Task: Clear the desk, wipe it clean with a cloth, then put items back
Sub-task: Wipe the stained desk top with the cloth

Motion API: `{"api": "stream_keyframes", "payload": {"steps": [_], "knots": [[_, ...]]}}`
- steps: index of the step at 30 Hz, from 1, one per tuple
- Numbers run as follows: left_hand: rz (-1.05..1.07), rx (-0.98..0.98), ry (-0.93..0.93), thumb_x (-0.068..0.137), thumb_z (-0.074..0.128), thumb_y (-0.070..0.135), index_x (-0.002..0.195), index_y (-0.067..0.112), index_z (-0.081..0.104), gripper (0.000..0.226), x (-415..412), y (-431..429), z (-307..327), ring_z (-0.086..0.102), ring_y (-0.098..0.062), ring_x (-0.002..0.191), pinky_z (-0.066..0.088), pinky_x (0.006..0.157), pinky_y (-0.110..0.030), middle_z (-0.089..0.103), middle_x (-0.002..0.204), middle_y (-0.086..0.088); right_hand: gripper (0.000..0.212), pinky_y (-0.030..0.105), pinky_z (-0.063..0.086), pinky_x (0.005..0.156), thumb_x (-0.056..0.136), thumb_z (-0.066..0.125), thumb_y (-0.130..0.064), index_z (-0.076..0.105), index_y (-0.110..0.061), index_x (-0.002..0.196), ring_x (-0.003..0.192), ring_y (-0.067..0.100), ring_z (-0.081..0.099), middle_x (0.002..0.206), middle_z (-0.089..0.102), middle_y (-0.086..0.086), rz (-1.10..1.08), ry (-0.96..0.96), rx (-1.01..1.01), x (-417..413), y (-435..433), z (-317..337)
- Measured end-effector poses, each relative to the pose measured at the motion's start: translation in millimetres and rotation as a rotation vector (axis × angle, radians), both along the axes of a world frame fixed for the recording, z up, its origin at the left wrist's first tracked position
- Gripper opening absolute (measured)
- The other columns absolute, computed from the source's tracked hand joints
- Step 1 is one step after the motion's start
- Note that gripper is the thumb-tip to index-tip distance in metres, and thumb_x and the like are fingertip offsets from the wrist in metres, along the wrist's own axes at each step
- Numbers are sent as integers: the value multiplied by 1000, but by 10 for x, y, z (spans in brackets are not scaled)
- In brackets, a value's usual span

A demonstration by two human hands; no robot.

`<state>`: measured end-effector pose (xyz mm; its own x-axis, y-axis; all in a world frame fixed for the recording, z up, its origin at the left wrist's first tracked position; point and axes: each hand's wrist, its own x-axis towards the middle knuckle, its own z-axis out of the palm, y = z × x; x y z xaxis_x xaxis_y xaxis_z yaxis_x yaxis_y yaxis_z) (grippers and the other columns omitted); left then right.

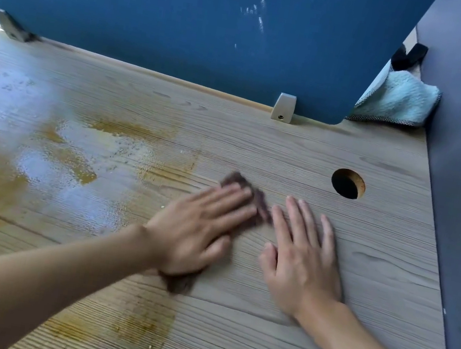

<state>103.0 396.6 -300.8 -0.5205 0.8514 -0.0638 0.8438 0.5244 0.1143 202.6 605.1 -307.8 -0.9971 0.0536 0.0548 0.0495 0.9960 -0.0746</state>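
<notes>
The small dark brown cloth [179, 283] lies on the pale wood-grain desk [347, 150] under the left hand [199, 229], which presses it with straight fingers; the right hand [303, 261] rests open just beside. It looks soft and limp, so a flat palm over its middle should guide it.

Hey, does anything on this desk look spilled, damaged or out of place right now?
Yes. Wet, yellow-brown stains spread over the left half of the desk, with another patch near the front edge. The left hand presses a brown cloth beside them. A pale blue towel is wedged beside the blue partition, which bears white scuffs.
</notes>
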Motion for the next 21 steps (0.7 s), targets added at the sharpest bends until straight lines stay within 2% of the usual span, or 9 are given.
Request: {"api": "stream_keyframes", "payload": {"steps": [3, 4, 6, 9, 12, 14, 17, 18, 21], "knots": [[439, -17, 18, 96, 12, 49, 160, 25, 7, 69, -381, 206, -3, -6, -16, 154, 0, 125, -36, 1, 167, -3, 67, 57, 22, 118, 87, 35, -39, 45, -13, 148, 149, 26, 27, 159, 34, 11, -8, -12, 5, 7, -6, 6], [500, -17, 8, 96, 9, 49, 160, 23, 4, 69, -369, 257, -13, -9, -16, 153, -2, 125, -36, -3, 167, -3, 67, 57, 22, 118, 87, 34, -39, 45, -13, 148, 149, 26, 27, 159, 34, 11, -9, -10, 7, 7, -4, 2], [444, 4, 25, 97, 10, 47, 160, 19, 7, 69, -115, 255, 1, -8, -18, 153, 0, 125, -38, 0, 167, -5, 67, 57, 22, 117, 87, 34, -39, 45, -13, 148, 148, 26, 28, 158, 35, 11, -6, -15, 2, 4, -1, 0], [142, 30, 28, 100, 22, 45, 159, 16, 15, 66, 488, 38, 40, -2, -21, 154, 8, 125, -41, 7, 166, -7, 66, 57, 23, 117, 87, 35, -40, 47, -13, 147, 147, 27, 30, 158, 36, 11, -7, -12, -3, 4, -5, 11], [-64, 5, -54, 101, 25, 45, 160, 23, 13, 64, 409, -131, 55, -4, -16, 154, 1, 125, -37, 4, 167, -3, 66, 57, 22, 117, 87, 35, -40, 47, -14, 146, 147, 27, 29, 158, 36, 11, -5, -11, -1, 4, -9, 11], [54, 10, -21, 99, 23, 46, 159, 26, 14, 64, 63, -58, 32, -1, -14, 154, 4, 125, -37, 6, 167, -1, 66, 57, 22, 117, 88, 34, -40, 46, -13, 147, 148, 27, 28, 158, 35, 11, 0, -16, 5, -3, 3, 1], [501, 3, 6, 96, 12, 49, 160, 25, 10, 68, -310, 135, 19, -3, -14, 153, 1, 125, -36, 3, 167, -1, 67, 56, 20, 118, 89, 32, -40, 42, -14, 149, 149, 26, 25, 160, 32, 10, -9, -29, 15, 9, 4, 0], [545, -1, 7, 96, 11, 49, 160, 23, 9, 69, -270, 181, 0, -4, -15, 153, 0, 125, -36, 2, 167, -2, 67, 56, 20, 119, 89, 31, -41, 41, -15, 150, 149, 26, 25, 160, 31, 10, -12, -29, 15, 12, 3, -4], [296, 24, 31, 98, 18, 48, 159, 20, 15, 68, 294, 97, 26, -2, -18, 154, 4, 125, -38, 7, 166, -4, 67, 56, 20, 118, 87, 32, -41, 43, -15, 149, 149, 26, 26, 160, 32, 10, -7, -27, 0, 0, 4, -11]]}}
